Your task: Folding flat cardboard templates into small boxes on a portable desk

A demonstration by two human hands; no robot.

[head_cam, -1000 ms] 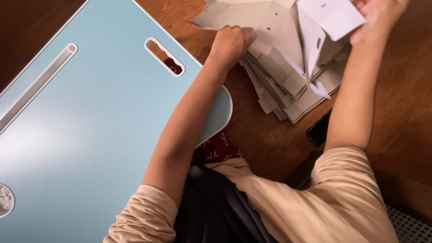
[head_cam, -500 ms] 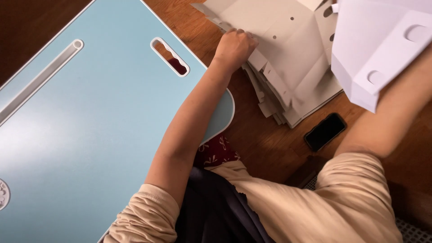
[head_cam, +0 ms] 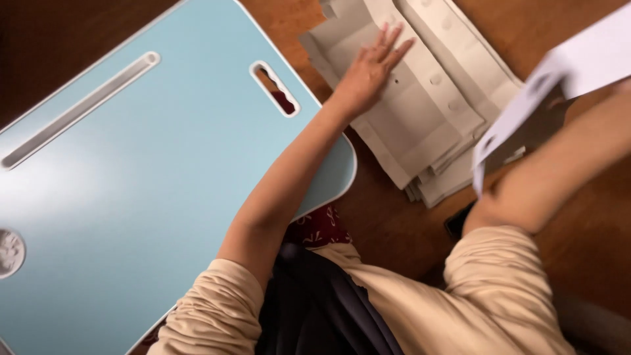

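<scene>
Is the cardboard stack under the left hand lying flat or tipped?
Flat: the cardboard stack lies on the wooden floor, left hand spread on top.

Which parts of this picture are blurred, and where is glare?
Head view: the white cut-out card sheet at right is motion-blurred, hiding the right hand; the left hand, flat on the grey stack of flat cardboard pieces, is sharp; soft glare lies on the pale blue lap desk.

Light-blue lap table [head_cam: 131, 197] on wooden floor [head_cam: 388, 223], seen from above.
Table top has 1 long narrow groove [head_cam: 79, 110] near its far edge, 1 wavy-edged handle cutout [head_cam: 276, 89] and 1 round recess [head_cam: 10, 252] at the left edge. A dark phone [head_cam: 458, 222] lies on the floor, mostly hidden.
</scene>
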